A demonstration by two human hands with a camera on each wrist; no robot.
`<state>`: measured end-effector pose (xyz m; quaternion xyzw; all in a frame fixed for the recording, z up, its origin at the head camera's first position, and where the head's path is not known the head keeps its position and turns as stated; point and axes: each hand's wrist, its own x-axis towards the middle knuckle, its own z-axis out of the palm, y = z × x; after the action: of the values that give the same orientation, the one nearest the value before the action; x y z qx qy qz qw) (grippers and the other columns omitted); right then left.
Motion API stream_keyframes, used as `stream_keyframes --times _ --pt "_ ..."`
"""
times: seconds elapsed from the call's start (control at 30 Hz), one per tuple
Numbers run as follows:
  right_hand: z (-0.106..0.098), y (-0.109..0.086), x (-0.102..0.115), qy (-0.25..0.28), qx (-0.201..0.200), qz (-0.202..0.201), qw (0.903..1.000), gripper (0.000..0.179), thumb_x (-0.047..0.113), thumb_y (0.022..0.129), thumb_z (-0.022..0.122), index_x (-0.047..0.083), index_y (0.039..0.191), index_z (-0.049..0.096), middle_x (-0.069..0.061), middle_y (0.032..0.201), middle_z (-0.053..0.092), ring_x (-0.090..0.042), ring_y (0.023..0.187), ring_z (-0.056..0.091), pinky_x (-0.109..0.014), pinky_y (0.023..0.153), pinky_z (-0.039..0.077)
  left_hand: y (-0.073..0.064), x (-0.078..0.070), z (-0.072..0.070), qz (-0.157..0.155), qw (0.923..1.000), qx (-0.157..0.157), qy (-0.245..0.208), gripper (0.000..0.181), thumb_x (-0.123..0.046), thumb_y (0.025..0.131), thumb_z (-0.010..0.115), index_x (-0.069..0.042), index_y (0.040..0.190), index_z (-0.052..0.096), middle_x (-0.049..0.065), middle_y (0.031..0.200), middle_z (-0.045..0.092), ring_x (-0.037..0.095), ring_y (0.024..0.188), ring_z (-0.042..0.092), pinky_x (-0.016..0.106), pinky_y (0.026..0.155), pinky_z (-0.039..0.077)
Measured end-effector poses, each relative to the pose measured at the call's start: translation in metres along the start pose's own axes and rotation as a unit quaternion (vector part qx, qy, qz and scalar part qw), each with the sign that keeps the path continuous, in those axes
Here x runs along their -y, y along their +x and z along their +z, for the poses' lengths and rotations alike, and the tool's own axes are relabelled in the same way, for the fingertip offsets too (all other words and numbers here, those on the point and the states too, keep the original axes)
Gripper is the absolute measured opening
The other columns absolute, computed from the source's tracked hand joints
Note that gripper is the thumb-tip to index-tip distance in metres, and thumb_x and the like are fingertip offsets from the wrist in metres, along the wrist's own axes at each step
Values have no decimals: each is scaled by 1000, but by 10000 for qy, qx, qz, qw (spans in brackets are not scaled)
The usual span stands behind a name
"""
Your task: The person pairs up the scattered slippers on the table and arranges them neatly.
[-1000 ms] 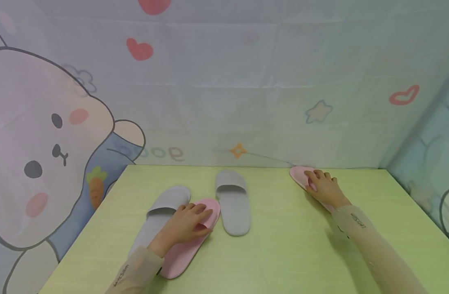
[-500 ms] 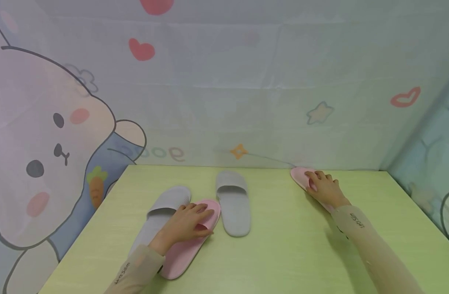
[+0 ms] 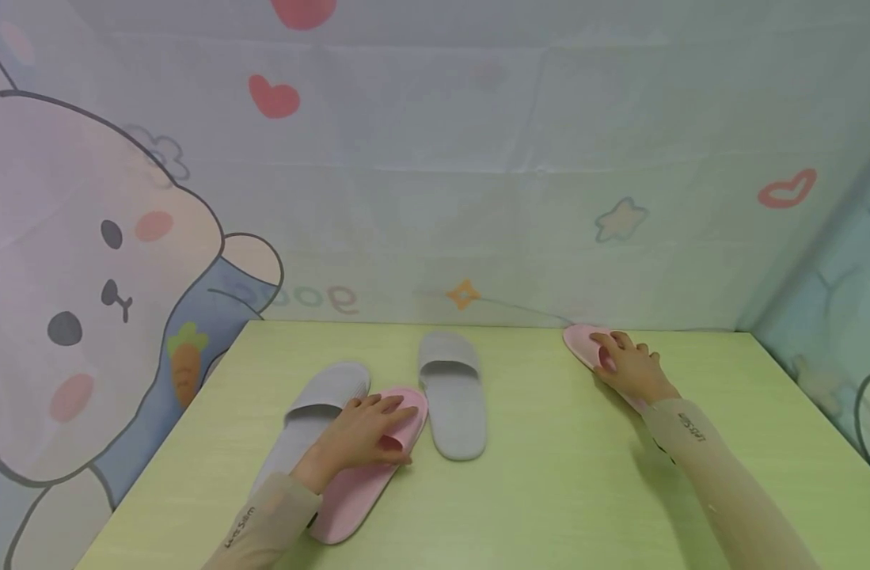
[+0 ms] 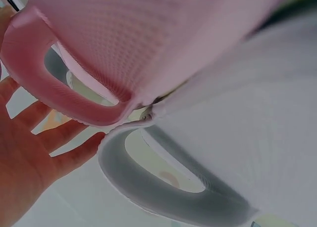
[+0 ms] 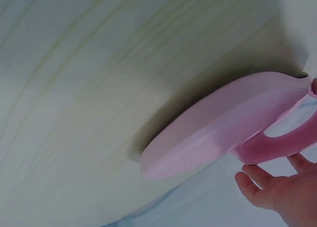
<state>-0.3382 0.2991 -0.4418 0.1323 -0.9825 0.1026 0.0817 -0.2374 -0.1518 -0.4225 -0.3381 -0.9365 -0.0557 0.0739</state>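
The person's left hand (image 3: pixel 363 434) reaches in from the near left, palm down over the strap of one pink slipper (image 3: pixel 352 503), its fingers apart and nearly straight, their tips touching the strap. The right hand (image 3: pixel 634 368) stretches to the far right, bent over the strap of the other pink slipper (image 3: pixel 580 342) with fingertips on it; whether thumb and fingers are clamped there I cannot tell. Four slippers lie on the pale green table (image 3: pixel 563 491): two pink, two grey. One grey slipper (image 3: pixel 331 382) is partly under the left forearm, just left of the near pink one; the second grey slipper (image 3: pixel 456 400) lies to its right, toward the far edge. The left sleeve (image 3: pixel 267 507) and right sleeve (image 3: pixel 694 435) each carry small dark script, seemingly "Let's Slim". The backdrop (image 3: pixel 406 103) shows three hearts (image 3: pixel 274 96), one outlined star (image 3: pixel 621 219), one carrot (image 3: pixel 185 368) and faint letters (image 3: pixel 302 297) that look like "good" reversed.
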Motion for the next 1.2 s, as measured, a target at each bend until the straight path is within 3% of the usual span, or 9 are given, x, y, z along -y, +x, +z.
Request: stream_keyframes --times 0.6,1.2 --pt "-4 -6 1 -57 165 -1 9998 62 29 83 58 20 136 27 -30 132 31 -59 99 42 -75 77 27 -2 3 -2 -232 9983 466 -273 73 -50 67 70 -21 129 47 11 134 46 39 117 44 58 92 34" --pt "-6 -6 -2 -169 338 -5 9993 63 32 83 57 20 137 26 -30 133 31 -62 98 41 -76 78 25 -2 0 -6 -79 9985 391 -381 72 -45 67 72 -17 129 48 14 132 47 47 116 43 60 94 32"
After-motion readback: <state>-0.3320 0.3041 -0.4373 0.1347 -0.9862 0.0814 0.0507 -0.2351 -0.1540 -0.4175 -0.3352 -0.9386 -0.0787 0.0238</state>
